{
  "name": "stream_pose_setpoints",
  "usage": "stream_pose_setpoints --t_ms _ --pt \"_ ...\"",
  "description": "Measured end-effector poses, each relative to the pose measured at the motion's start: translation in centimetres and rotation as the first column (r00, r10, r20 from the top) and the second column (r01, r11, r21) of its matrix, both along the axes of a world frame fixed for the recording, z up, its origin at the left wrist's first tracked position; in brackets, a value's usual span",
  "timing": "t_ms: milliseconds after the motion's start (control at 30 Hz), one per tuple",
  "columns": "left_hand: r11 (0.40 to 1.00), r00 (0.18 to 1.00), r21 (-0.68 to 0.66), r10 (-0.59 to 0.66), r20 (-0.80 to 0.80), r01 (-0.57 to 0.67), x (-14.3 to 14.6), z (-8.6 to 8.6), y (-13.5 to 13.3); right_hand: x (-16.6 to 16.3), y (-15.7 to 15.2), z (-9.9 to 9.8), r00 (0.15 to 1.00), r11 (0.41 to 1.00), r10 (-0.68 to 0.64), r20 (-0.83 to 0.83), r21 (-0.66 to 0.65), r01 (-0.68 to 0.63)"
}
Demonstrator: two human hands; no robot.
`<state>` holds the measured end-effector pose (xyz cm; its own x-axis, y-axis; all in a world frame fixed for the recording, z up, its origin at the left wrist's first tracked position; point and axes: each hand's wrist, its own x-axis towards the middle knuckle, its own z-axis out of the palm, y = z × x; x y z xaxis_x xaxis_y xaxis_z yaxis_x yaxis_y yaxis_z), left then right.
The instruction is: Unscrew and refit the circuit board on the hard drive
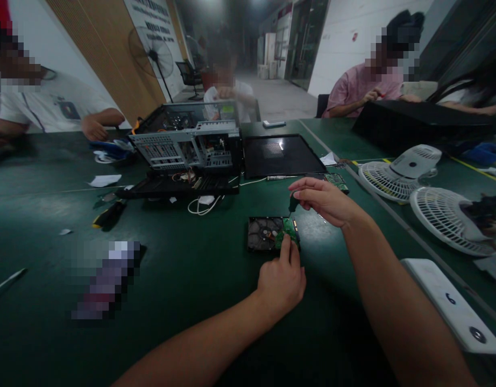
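A hard drive [264,234] lies flat on the green table, its green circuit board [289,224] facing up at the right end. My left hand [282,279] holds it down from the near side, with the index finger stretched onto the board and other fingers bent at the edge. In my right hand [323,200], thumb and fingers are closed round the dark handle of a screwdriver [293,204]. The screwdriver stands nearly upright, its thin shaft pointing down at the board's far edge. Whether the tip sits in a screw is too small to tell.
Behind the drive stand an opened computer case [187,145] and a black panel [284,156]. To the right are white fan parts [393,180] and a white numbered device [450,301]. Yellow-black pliers [108,215] and a blurred-out phone-like object [108,279] lie left. Other people sit across the table.
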<state>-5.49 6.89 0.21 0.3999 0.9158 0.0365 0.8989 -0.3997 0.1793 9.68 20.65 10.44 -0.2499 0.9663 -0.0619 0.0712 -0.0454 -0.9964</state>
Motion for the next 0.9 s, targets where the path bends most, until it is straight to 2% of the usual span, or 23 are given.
stream_pose_setpoints --t_ms 167,300,633,800,900 --pt "1.000 1.000 -0.021 0.007 -0.008 -0.007 0.05 0.31 0.05 -0.09 -0.04 0.10 1.000 1.000 0.003 0.029 0.007 -0.003" --pt "1.000 1.000 -0.005 -0.002 -0.008 0.002 0.02 0.39 0.02 -0.37 -0.39 0.33 0.999 0.999 0.025 0.026 -0.046 -0.024" --pt "1.000 1.000 0.006 0.004 0.004 -0.004 0.04 0.05 0.07 -0.30 -0.58 0.63 0.979 0.971 0.189 -0.071 -0.133 -0.197" --pt "1.000 1.000 0.007 -0.001 0.012 0.001 0.02 -0.01 0.04 -0.18 -0.51 0.34 0.976 0.972 0.190 -0.102 -0.120 -0.202" --pt "1.000 1.000 0.007 0.002 0.008 -0.002 -0.02 0.16 -0.01 -0.01 -0.30 0.12 0.989 0.987 0.125 -0.078 -0.095 -0.132"
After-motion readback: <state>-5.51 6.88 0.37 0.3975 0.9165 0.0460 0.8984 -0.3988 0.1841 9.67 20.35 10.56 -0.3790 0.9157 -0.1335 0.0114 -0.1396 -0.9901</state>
